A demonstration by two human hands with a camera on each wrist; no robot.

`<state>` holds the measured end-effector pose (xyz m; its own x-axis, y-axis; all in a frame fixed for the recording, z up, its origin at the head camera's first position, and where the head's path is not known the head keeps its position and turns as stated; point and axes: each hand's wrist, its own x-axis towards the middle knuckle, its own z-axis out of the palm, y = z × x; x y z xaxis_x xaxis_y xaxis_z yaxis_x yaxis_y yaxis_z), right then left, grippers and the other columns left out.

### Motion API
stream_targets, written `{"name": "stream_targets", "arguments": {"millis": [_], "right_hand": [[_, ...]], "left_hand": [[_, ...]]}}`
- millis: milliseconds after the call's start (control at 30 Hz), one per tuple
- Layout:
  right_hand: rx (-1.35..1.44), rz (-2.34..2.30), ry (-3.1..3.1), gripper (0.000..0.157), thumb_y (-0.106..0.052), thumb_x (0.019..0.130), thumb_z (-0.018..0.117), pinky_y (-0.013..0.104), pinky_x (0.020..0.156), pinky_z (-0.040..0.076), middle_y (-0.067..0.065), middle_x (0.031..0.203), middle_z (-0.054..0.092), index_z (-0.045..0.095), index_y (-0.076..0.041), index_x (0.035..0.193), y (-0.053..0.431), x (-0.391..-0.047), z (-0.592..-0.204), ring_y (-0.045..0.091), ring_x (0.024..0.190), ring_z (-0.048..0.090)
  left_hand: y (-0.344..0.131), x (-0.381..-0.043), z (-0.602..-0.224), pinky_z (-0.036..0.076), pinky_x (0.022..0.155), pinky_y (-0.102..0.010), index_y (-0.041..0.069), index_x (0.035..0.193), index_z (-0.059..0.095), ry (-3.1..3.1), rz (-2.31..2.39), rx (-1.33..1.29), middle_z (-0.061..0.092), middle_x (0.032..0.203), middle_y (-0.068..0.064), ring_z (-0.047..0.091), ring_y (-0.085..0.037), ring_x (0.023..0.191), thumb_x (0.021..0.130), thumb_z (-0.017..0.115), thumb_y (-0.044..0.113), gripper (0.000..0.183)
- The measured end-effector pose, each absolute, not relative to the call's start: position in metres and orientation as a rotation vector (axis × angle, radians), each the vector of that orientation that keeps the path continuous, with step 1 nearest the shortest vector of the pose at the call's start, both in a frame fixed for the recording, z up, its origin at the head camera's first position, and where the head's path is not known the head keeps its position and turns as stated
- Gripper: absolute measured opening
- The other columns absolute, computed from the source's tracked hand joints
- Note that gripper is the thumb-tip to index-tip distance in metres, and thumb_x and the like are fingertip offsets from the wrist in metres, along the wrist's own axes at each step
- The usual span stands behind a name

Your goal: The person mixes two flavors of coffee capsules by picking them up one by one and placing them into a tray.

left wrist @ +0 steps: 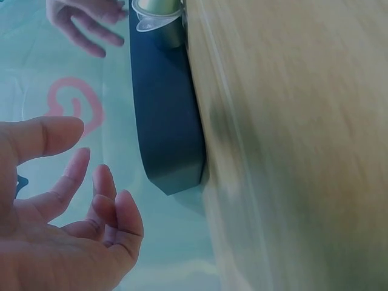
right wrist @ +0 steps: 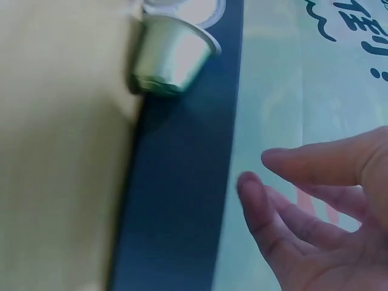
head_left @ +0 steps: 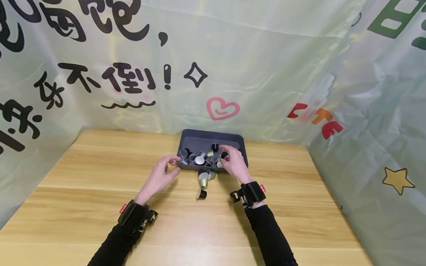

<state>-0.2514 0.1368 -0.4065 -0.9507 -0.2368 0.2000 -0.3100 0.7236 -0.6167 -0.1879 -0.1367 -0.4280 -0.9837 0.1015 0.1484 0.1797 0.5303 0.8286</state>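
A dark grey tray [head_left: 196,141] holds several coffee capsules, among them a black one [head_left: 215,147] and a white-faced one [head_left: 199,160]. My left hand [head_left: 160,178] is at the tray's front left corner, thumb and fingers spread around air. Over the tray's right part is my right hand [head_left: 235,163], fingers bent downward among the capsules. In the right wrist view its thumb and index finger [right wrist: 253,197] stand slightly apart with nothing between them. In front of the tray a small group of capsules includes a pale green-gold capsule [head_left: 203,183].
A black capsule [head_left: 201,194] lies on its side nearest me on the wooden table [head_left: 199,229]. Behind the tray hangs a printed cloth [head_left: 266,74], and another cloth side [head_left: 366,122] borders the table's right edge.
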Motion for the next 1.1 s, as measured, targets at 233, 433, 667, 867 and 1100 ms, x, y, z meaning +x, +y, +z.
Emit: {"name": "stream_targets", "arguments": {"millis": [233,433,667,867,1100], "right_hand": [[0.428,1.101,-2.601,0.037,0.009,0.083,0.065,0.023,0.067,0.046,0.023,0.108,0.068,0.068,0.003,0.120,0.153,-0.238,-0.418,0.013,0.064,0.055],[0.318,1.205,-2.483,0.033,0.010,0.083,0.063,0.014,0.060,0.037,0.022,0.104,0.067,0.070,0.004,0.114,0.166,-0.233,-0.425,0.010,0.068,0.047],[0.258,1.227,-2.393,0.026,0.005,0.086,0.065,0.013,0.059,0.038,0.017,0.099,0.068,0.071,0.002,0.111,0.170,-0.231,-0.426,0.009,0.066,0.048],[0.254,1.229,-2.406,0.029,0.003,0.086,0.067,0.012,0.060,0.038,0.017,0.102,0.069,0.071,-0.002,0.114,0.170,-0.230,-0.425,0.014,0.069,0.051],[0.260,1.216,-2.426,0.030,0.000,0.088,0.068,0.015,0.062,0.037,0.022,0.105,0.068,0.071,-0.004,0.117,0.170,-0.227,-0.427,0.015,0.069,0.050]], "left_hand": [[-0.134,-0.187,-0.425,0.038,0.070,-0.026,0.005,0.131,0.059,-2.703,-1.431,-0.243,0.059,0.113,-0.018,0.044,-0.017,0.079,0.091,0.065,0.008,0.040],[-0.125,-0.180,-0.421,0.049,0.082,-0.032,0.002,0.131,0.058,-2.721,-1.385,-0.521,0.063,0.115,-0.020,0.056,-0.024,0.092,0.092,0.064,0.005,0.039],[-0.110,-0.166,-0.419,0.051,0.103,-0.052,0.008,0.136,0.056,-2.849,-1.288,-1.047,0.060,0.135,-0.011,0.059,-0.032,0.119,0.097,0.063,0.020,0.040],[-0.104,-0.160,-0.415,0.048,0.107,-0.056,0.007,0.135,0.057,-2.864,-1.219,-1.098,0.060,0.135,-0.011,0.057,-0.032,0.124,0.091,0.072,0.018,0.047],[-0.094,-0.153,-0.416,0.043,0.114,-0.056,0.010,0.133,0.061,-2.910,-1.064,-1.180,0.056,0.140,-0.011,0.049,-0.033,0.136,0.086,0.075,0.014,0.049]]}}
